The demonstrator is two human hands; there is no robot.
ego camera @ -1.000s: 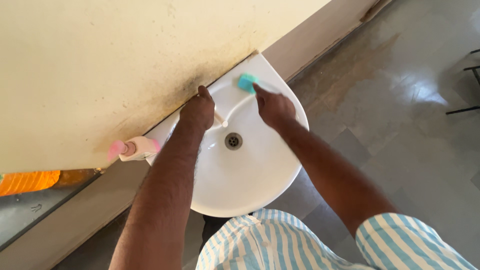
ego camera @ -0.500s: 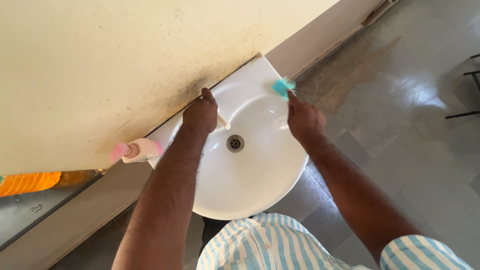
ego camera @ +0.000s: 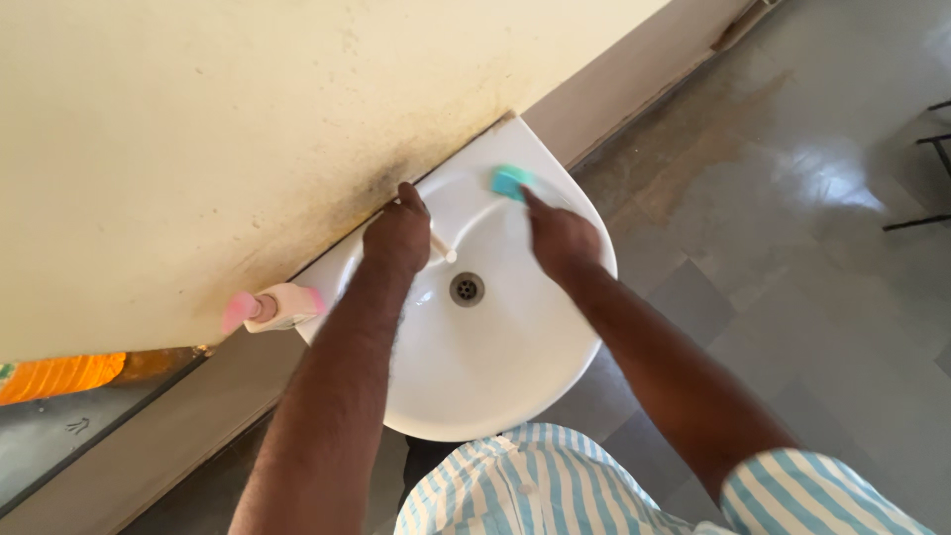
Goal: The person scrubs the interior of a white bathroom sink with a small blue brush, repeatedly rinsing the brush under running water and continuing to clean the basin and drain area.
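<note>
Sink (ego camera: 495,396): my right hand (ego camera: 560,241) pinches a sponge (ego camera: 511,180) at the rim; left hand (ego camera: 398,236) curled on the tap (ego camera: 442,248), apparently. Risk: wet sponge slipping floorward.

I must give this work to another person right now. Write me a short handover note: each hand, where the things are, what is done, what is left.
Left hand: rests on the tap at the back of the white wash basin, by the wall.
Right hand: presses a teal scrubbing sponge on the basin's back right rim.
Other things: the drain is in the middle of the bowl; a pink-capped bottle lies on the rim at the left.
Done: the bowl looks white and clean; I cannot tell which parts are scrubbed.
Left: dark staining remains on the wall behind the basin.
</note>
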